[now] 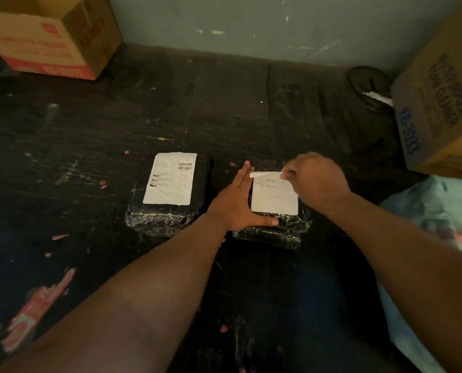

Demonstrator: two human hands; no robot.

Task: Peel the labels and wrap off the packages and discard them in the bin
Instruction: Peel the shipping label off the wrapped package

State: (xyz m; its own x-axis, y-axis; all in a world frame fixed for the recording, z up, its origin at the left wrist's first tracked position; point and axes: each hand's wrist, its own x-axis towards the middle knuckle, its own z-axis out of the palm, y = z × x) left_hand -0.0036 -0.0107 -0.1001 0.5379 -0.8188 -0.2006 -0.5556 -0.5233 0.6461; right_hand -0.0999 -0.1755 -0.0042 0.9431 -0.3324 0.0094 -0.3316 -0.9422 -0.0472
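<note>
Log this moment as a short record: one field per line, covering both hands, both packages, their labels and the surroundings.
left hand: flat, fingers straight, pressing on the right package
right hand: pinches the far edge of the right label, which is curled up
left package: black wrap, untouched
left label: flat, fully stuck
surface: dark floor with paper scraps
surroundings: cardboard box far left; cardboard box far right
</note>
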